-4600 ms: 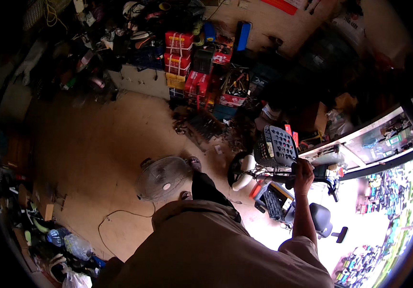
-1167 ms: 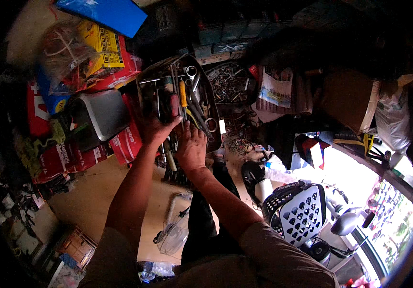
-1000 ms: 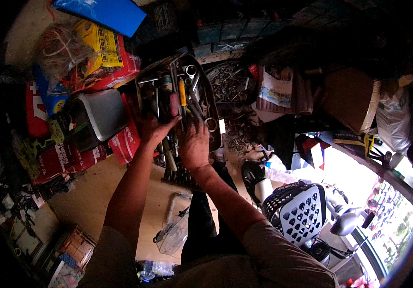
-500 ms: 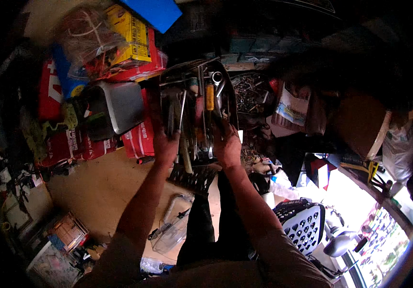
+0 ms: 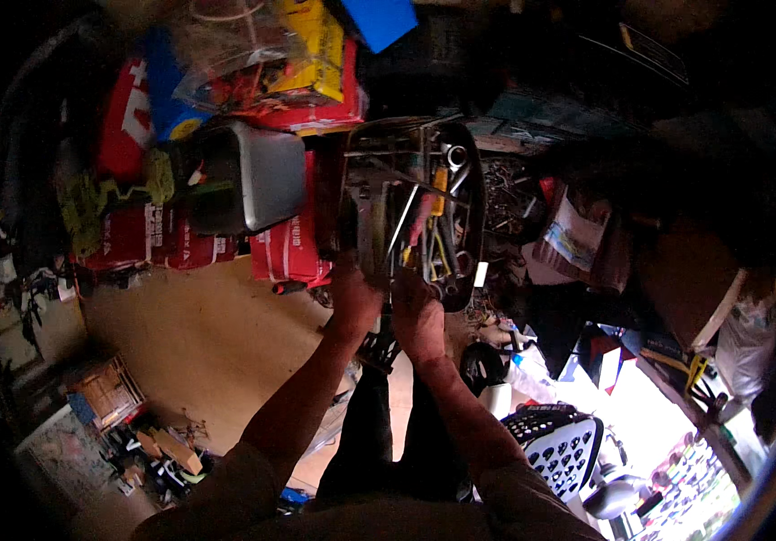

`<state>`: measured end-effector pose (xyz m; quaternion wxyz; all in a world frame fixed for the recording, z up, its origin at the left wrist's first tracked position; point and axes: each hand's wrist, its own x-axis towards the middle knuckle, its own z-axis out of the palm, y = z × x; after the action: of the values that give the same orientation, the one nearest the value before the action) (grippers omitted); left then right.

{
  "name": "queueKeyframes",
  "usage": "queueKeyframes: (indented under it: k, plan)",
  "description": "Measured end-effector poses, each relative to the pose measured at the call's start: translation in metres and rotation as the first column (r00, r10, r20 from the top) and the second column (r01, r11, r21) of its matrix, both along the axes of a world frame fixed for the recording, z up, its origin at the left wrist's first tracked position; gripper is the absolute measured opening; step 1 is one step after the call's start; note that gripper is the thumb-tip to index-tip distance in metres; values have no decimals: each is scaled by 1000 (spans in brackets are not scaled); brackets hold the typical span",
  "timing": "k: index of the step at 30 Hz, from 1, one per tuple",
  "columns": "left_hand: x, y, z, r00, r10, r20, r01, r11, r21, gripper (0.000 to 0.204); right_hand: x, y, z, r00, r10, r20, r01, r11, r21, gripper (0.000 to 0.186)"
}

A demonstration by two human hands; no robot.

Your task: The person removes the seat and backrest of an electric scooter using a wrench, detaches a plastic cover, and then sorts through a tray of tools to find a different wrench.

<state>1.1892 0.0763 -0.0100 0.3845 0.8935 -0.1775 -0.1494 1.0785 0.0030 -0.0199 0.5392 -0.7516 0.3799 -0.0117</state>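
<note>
1. A dark tool tray (image 5: pixel 476 236) is located at the upper centre of the frame, loaded with assorted hand tools.
2. Within the tray, a yellow handle (image 5: pixel 440 191), a red handle (image 5: pixel 421 219), a thin bright rod (image 5: pixel 403 219) and a ring-ended metal tool (image 5: pixel 456 156) are observed.
3. The left hand (image 5: pixel 354 293) is placed at the tray's lower left corner. Its fingers are bent and largely lost in shadow; whether anything is gripped cannot be told.
4. The right hand (image 5: pixel 418 316) is positioned just beside it, at the tray's lower edge. Its fingers are curled; whether the rim or a tool is gripped cannot be determined.
5. Left of the tray, a red box (image 5: pixel 287 251) and a grey-and-black container (image 5: pixel 272 180) are noted.
6. Above these, a yellow box (image 5: pixel 320 54) is seen.
7. At lower right, a pale perforated basket (image 5: pixel 561 462) is recorded.
</note>
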Motion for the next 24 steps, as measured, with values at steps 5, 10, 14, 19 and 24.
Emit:
queueKeyframes:
  k: [5, 10, 14, 19, 24]
  plan:
    - [10, 7, -20, 985, -144, 92, 115, 957, 267, 69, -1, 16, -8, 986, -73, 146, 70, 997, 29, 34]
    - [3, 30, -68, 943, -38, -330, 22, 998, -51, 59, 26, -18, 14, 970, -185, 159, 225, 930, -292, 41]
    - [3, 17, -34, 971, -20, -238, 54, 989, 137, 59, 46, -45, 16, 997, -53, 59, 75, 865, -496, 49]
    - [-14, 12, -2, 997, -64, -35, 69, 987, 148, 75, 48, -68, -38, 988, -102, -119, 36, 886, -463, 76]
    - [-33, -4, -7, 988, -95, -120, 96, 995, 4, 90, 44, -91, -39, 979, -175, 106, 143, 956, 257, 81]
